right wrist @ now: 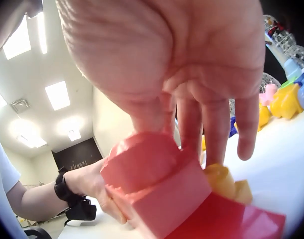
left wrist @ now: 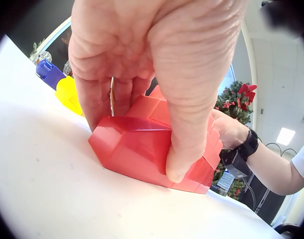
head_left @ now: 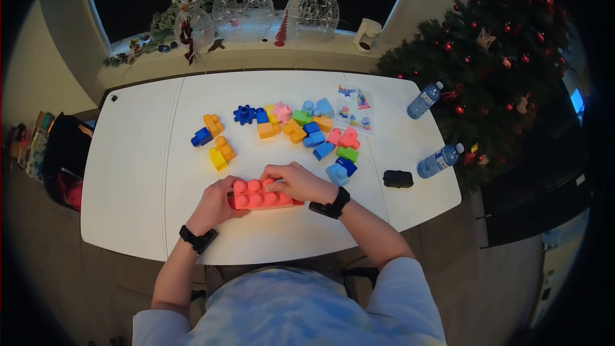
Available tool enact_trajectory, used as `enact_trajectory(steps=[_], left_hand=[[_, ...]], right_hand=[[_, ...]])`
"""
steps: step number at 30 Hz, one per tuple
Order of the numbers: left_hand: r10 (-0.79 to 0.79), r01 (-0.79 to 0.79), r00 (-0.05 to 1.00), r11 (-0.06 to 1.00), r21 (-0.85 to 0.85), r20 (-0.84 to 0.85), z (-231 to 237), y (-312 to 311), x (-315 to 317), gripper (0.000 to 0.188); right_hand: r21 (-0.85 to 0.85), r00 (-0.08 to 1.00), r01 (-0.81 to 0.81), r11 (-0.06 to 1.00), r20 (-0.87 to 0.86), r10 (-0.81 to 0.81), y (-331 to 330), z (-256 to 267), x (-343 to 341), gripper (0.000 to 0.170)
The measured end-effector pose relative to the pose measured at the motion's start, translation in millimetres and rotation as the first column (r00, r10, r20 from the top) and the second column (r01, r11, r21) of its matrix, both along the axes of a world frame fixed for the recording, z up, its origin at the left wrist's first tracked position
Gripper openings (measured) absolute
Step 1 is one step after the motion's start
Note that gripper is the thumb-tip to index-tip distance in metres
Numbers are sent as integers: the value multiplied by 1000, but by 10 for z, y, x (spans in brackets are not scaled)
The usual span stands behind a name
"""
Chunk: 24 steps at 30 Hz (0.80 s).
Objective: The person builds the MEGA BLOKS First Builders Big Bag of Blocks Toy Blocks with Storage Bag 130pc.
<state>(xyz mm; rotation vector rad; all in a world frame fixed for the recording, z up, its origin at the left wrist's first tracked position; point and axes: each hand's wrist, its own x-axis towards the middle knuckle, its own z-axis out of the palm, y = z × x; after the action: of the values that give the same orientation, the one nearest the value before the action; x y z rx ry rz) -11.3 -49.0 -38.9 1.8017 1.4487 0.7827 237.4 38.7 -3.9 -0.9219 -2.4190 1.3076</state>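
A coral-red studded toy building block (head_left: 264, 200) lies near the front of the table, over a darker red piece (right wrist: 231, 221) that sticks out at its right end. My left hand (head_left: 216, 206) grips its left end, the thumb pressed on the near side and the fingers round the far side. My right hand (head_left: 300, 184) holds the block at the right part of its top, with the thumb behind a big round stud (right wrist: 144, 159) and the fingers reaching down the far side. The right fingertips are partly hidden by the block.
Yellow and orange blocks (head_left: 221, 154) and a blue block (head_left: 201, 136) lie beyond my left hand. Several mixed blocks (head_left: 311, 129) spread across the middle, near a picture sheet (head_left: 354, 110). At right are a black case (head_left: 398, 179) and two water bottles (head_left: 439, 161).
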Motion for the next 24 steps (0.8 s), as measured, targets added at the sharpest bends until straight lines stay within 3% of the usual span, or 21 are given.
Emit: enact_trajectory(steps=[1, 3, 5, 7, 8, 10, 11, 13, 14, 16, 19, 24], left_hand=[[-8, 8, 1000, 1000, 2, 5, -3, -6, -3, 64], [3, -3, 1000, 1000, 0, 1, -33, -9, -43, 66], [-5, 5, 1000, 1000, -13, -4, -4, -15, -13, 67], [-1, 0, 999, 1000, -17, -33, 32, -32, 2, 66], [-1, -1, 997, 1000, -23, -73, 40, -20, 8, 65], [-9, 7, 998, 1000, -28, -56, 11, -7, 5, 65], [-2, 0, 999, 999, -43, -50, 6, -7, 7, 66], [-4, 3, 999, 999, -43, -39, 13, -9, 15, 66], [-1, 0, 1000, 999, -53, -30, 13, -15, 3, 66], [-6, 5, 1000, 999, -35, -26, -6, -8, -12, 67], [-10, 9, 999, 999, -31, -40, 15, -20, -10, 66], [-9, 8, 999, 1000, -24, -39, 12, -13, -10, 66]], right_hand=[[-1, 1000, -16, 1000, -11, 16, 25, -33, 39, 22], [189, 994, 68, 980, -96, -51, 127, -50, 187, 27], [143, 947, 302, 942, -163, -278, 298, 196, 399, 30], [202, 846, 523, 828, -238, -477, 580, 303, 714, 32], [213, 843, 530, 821, -233, -484, 703, 331, 866, 32], [566, 781, 540, 624, -61, -621, 899, 325, 1119, 32], [573, 777, 542, 615, -63, -626, 929, 276, 1189, 32], [660, 757, 341, 669, 229, -612, 981, 145, 1246, 36], [663, 760, 338, 668, 227, -609, 1005, 82, 1230, 36], [593, 683, 289, 752, 423, -596, 1058, -56, 1176, 41], [553, 639, 317, 770, 476, -604, 1155, -207, 1146, 43], [438, 668, 330, 836, 518, -535, 1253, -272, 1230, 44]])
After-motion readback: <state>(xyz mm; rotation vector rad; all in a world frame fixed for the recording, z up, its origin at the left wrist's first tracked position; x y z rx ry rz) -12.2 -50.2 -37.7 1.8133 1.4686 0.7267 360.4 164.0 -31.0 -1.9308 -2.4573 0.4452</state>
